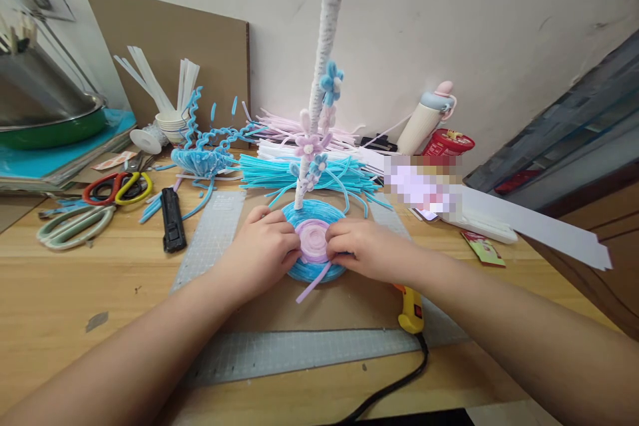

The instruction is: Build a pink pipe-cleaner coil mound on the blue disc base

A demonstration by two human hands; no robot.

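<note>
A round base of coiled blue pipe cleaner [319,273] lies on brown cardboard, with a pink and lilac coil [314,241] at its middle. From its back edge rises a white wrapped post [324,46] bearing small blue and pink flowers [307,144]. My left hand [267,246] rests on the base's left side, fingers curled with the tips at the coil. On the right side my right hand [362,246] pinches at the coil's edge, where a lilac pipe cleaner [313,283] runs out with its loose end toward me. What the left fingertips hold is hidden.
Behind the base lie bundles of blue pipe cleaners [299,173]. A yellow glue gun [411,311] with a black cord sits at right front. Scissors [102,190] and a black box cutter [172,221] lie left. A bottle [424,120] stands back right.
</note>
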